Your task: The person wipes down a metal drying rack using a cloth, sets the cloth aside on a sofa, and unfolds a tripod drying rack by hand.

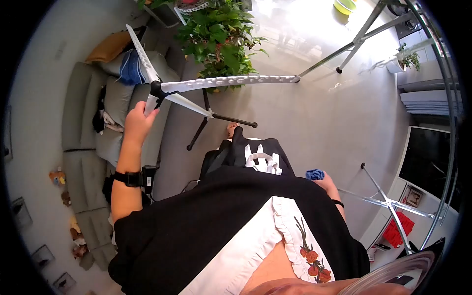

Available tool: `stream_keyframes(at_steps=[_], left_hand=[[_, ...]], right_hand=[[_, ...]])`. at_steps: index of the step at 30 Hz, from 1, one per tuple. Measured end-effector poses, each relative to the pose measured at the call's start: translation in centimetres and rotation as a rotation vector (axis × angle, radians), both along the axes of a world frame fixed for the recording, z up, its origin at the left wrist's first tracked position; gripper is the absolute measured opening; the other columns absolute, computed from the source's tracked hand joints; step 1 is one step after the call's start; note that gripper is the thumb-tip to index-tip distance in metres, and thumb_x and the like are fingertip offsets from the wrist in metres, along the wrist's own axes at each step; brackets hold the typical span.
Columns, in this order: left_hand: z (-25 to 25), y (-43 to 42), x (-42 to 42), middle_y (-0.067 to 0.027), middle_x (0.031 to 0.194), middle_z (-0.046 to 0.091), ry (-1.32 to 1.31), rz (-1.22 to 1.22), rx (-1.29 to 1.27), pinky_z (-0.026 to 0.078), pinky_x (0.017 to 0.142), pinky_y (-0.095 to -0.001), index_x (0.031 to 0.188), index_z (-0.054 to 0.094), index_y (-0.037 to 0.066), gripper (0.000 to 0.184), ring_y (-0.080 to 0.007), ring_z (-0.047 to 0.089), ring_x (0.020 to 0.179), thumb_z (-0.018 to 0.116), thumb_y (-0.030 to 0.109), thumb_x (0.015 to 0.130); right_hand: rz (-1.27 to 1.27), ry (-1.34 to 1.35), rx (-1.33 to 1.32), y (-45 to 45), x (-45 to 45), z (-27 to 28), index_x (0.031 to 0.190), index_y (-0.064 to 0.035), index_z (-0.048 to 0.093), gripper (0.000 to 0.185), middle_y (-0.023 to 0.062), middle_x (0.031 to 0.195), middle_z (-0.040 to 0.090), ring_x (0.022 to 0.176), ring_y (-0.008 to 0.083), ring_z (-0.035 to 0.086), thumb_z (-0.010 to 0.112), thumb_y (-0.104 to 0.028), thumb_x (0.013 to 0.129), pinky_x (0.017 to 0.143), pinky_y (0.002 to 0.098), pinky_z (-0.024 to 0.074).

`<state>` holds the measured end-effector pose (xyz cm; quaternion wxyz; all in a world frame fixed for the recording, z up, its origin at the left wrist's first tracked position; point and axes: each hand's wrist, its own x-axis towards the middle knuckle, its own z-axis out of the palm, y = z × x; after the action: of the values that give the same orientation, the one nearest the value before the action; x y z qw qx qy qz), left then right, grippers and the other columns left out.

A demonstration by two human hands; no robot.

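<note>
My left hand (140,120) is closed round a white arm of a folding rack, just below its black joint (156,89). From that joint a long white perforated arm (231,82) reaches right, and another (141,51) points up and left. The rack's black feet (228,119) stand on the floor. Low at my right side, my right hand (323,182) holds a bunched blue cloth (314,174). Its fingers are partly hidden behind the cloth.
A grey sofa (83,113) with cushions and clothes runs along the left. Leafy plants (216,39) stand ahead. On the right are a metal frame (388,202), a television (427,160) and a red basket (398,229). A yellow-green basin (345,6) lies far ahead.
</note>
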<state>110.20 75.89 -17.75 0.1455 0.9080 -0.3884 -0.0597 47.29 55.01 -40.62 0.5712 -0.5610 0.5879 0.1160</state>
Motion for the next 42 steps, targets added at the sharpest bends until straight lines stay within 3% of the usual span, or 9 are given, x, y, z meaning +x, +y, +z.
stream_keyframes(at_steps=[8, 15, 19, 22, 24, 27, 31, 36, 42], left_hand=[[2.1, 0.0, -9.0, -0.0170, 0.075, 0.062, 0.044, -0.109, -0.019, 0.045, 0.061, -0.0409, 0.086, 0.056, 0.004, 0.028, -0.0356, 0.059, 0.070, 0.069, 0.027, 0.077], [1.4, -1.5, -15.7, -0.0151, 0.076, 0.061, 0.160, -0.332, -0.003, 0.046, 0.061, -0.0373, 0.089, 0.057, 0.004, 0.024, -0.0319, 0.060, 0.069, 0.070, 0.019, 0.075], [0.5, -4.4, -18.0, -0.0136, 0.074, 0.061, 0.201, -0.529, -0.042, 0.046, 0.060, -0.0392, 0.089, 0.058, 0.006, 0.024, -0.0322, 0.059, 0.068, 0.071, 0.019, 0.074], [-0.6, -7.4, -19.6, -0.0124, 0.071, 0.060, 0.200, -0.698, -0.050, 0.046, 0.059, -0.0407, 0.087, 0.058, 0.008, 0.022, -0.0323, 0.058, 0.067, 0.071, 0.020, 0.073], [-1.1, -9.5, -20.4, -0.0120, 0.070, 0.059, 0.208, -0.807, -0.046, 0.046, 0.059, -0.0407, 0.086, 0.058, 0.008, 0.022, -0.0321, 0.058, 0.067, 0.071, 0.020, 0.073], [-1.8, -12.6, -21.9, -0.0125, 0.071, 0.059, 0.237, -0.941, -0.038, 0.046, 0.060, -0.0394, 0.087, 0.059, 0.008, 0.023, -0.0323, 0.058, 0.068, 0.072, 0.020, 0.072], [-2.3, -17.1, -25.1, -0.0134, 0.072, 0.059, 0.219, -1.086, -0.002, 0.046, 0.060, -0.0411, 0.086, 0.059, 0.008, 0.023, -0.0335, 0.059, 0.070, 0.070, 0.023, 0.074], [-2.6, -22.7, -30.4, -0.0147, 0.071, 0.060, 0.103, -1.239, 0.023, 0.045, 0.060, -0.0444, 0.086, 0.057, 0.007, 0.026, -0.0361, 0.059, 0.069, 0.069, 0.027, 0.075], [-4.4, -28.9, -37.0, -0.0164, 0.074, 0.061, 0.103, -1.397, 0.090, 0.045, 0.062, -0.0454, 0.086, 0.055, 0.005, 0.028, -0.0376, 0.058, 0.072, 0.065, 0.030, 0.079]], right_hand=[[-0.136, -0.090, -0.019, 0.9, -6.6, -5.8, 0.108, -0.0019, 0.056, 0.058, 0.0076, 0.099, 0.064, 0.091, 0.0170, 0.060, 0.082, -0.013, 0.058, 0.084, 0.0324, 0.0476], [-0.217, -0.077, 0.004, 4.1, -6.6, -2.3, 0.108, -0.0035, 0.056, 0.057, 0.0057, 0.102, 0.064, 0.094, 0.0162, 0.061, 0.081, -0.008, 0.058, 0.085, 0.0308, 0.0478], [-0.223, -0.045, -0.030, 6.2, -8.0, -3.4, 0.113, -0.0054, 0.056, 0.062, 0.0095, 0.109, 0.063, 0.103, 0.0195, 0.058, 0.083, -0.013, 0.058, 0.090, 0.0317, 0.0453], [-0.006, 0.085, -0.116, 7.0, -7.9, -1.7, 0.114, -0.0053, 0.056, 0.060, 0.0112, 0.110, 0.063, 0.104, 0.0199, 0.059, 0.080, -0.022, 0.062, 0.088, 0.0315, 0.0459], [-0.237, -0.046, 0.036, 7.0, -4.3, 5.4, 0.094, -0.0040, 0.066, 0.037, 0.0077, 0.086, 0.068, 0.080, 0.0168, 0.062, 0.072, -0.031, 0.070, 0.074, 0.0297, 0.0480], [-0.545, -0.070, 0.022, 9.1, -3.0, 10.7, 0.088, -0.0043, 0.067, 0.027, 0.0056, 0.077, 0.066, 0.073, 0.0152, 0.060, 0.071, -0.024, 0.069, 0.070, 0.0302, 0.0478], [-0.397, 0.005, -0.117, 12.6, -6.1, 9.9, 0.098, -0.0035, 0.064, 0.039, 0.0048, 0.095, 0.066, 0.088, 0.0167, 0.059, 0.076, -0.023, 0.066, 0.081, 0.0321, 0.0453], [-0.717, -0.016, 0.050, 18.4, -10.0, 6.7, 0.113, -0.0012, 0.055, 0.059, 0.0074, 0.104, 0.064, 0.098, 0.0186, 0.058, 0.080, -0.018, 0.062, 0.090, 0.0324, 0.0440], [-1.086, -0.075, -0.195, 23.4, -10.6, 5.0, 0.113, -0.0018, 0.053, 0.064, 0.0083, 0.100, 0.064, 0.094, 0.0180, 0.060, 0.083, -0.013, 0.058, 0.087, 0.0316, 0.0470]])
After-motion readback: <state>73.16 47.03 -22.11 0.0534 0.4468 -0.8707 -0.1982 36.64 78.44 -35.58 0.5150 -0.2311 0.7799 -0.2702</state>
